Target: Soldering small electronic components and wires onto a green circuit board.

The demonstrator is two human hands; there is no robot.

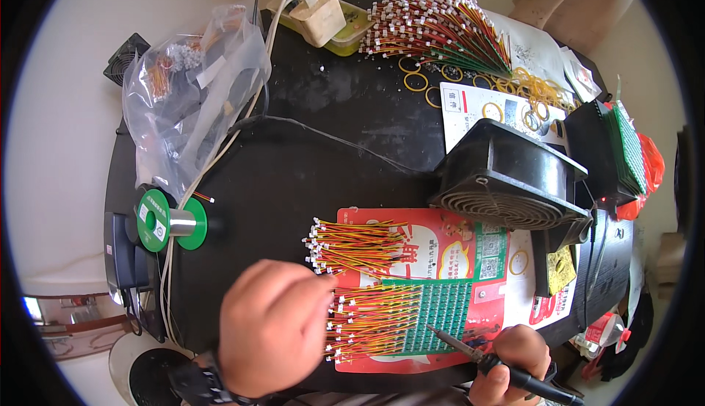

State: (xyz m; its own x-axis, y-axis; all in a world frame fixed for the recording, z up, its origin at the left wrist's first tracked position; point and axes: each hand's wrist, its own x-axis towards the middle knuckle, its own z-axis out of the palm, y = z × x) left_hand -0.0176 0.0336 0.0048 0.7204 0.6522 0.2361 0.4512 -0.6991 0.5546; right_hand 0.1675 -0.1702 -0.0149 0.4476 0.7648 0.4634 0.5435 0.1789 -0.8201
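Observation:
My right hand (523, 347) grips a soldering iron (540, 388) with a black handle. Its metal tip points left over a green panel of small circuit boards (448, 310). Rows of red, yellow and dark wires (374, 314) with white connectors reach leftward from the panel. Left of these wires hovers my left hand (272, 325), slightly blurred, its fingers curled closed; whatever is between them is hidden. Just above the panel lies a loose bundle of similar wires (360, 244). Panel and bundle rest on a red printed sheet (352, 219).
A black fan (507, 186) stands beyond the panel. Far left are a green spool of solder wire (183, 222) and a clear plastic bag (198, 98). A heap of wired boards (440, 28) and yellow rubber bands (540, 87) lie at the back. At right sits a yellow sponge (562, 270).

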